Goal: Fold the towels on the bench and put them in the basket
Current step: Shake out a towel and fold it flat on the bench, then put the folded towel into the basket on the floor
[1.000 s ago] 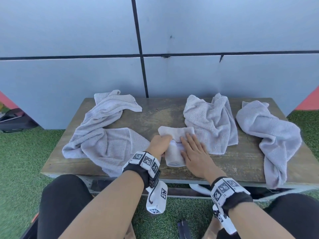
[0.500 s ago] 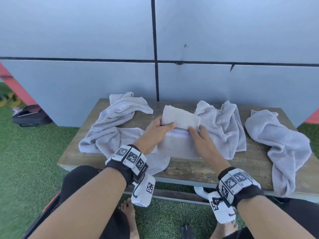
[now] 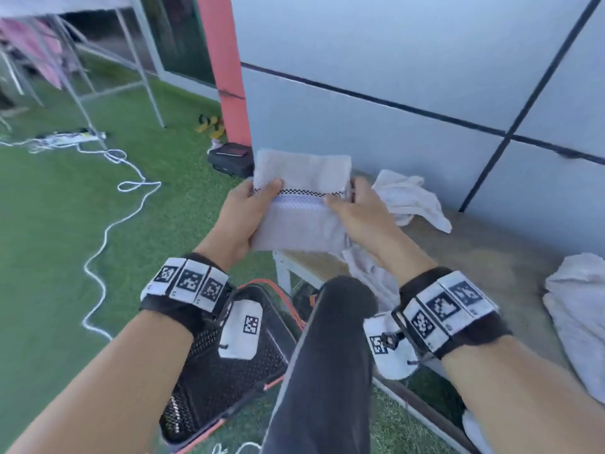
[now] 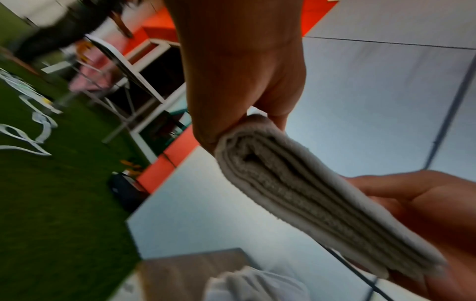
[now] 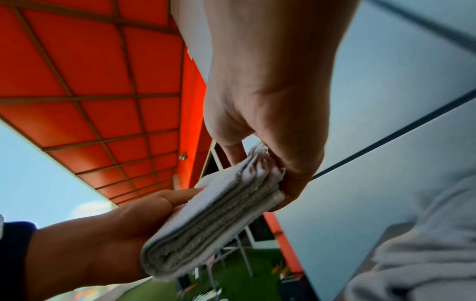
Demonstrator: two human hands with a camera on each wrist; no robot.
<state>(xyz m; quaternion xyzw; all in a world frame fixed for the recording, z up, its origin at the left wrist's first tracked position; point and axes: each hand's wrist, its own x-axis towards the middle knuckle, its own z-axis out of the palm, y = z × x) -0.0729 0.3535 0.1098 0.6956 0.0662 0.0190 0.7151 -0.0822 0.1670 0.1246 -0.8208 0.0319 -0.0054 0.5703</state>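
Fingers (image 3: 276, 185) of my left hand (image 3: 244, 213) and right hand (image 3: 358, 213) are curled round opposite ends of the folded pale grey terry towel with a checkered stripe (image 3: 301, 204), thumbs on top. I hold it level in the air, above the left end of the wooden worktop (image 3: 491, 253) and clear of it. From the left wrist view the towel's stacked layers (image 4: 309, 195) show edge-on, pinched between thumb and fingers at each end; the right wrist view shows the same stack (image 5: 206, 220).

Nearest me, below my left forearm, I see a black mesh basket with orange trim (image 3: 229, 381) on the green artificial grass (image 3: 49, 257), beside my dark trouser leg (image 3: 327, 355). On the worktop lie crumpled pale grey towels: one draped over the near edge (image 3: 370, 273) below my right hand, one just beyond it (image 3: 409, 198), one at the far right (image 3: 576, 316). Behind stands a grey panelled wall (image 3: 393, 60) with an orange post (image 3: 222, 70), a black case (image 3: 230, 158) at its foot, and a white cord (image 3: 108, 217) trailing across the grass.
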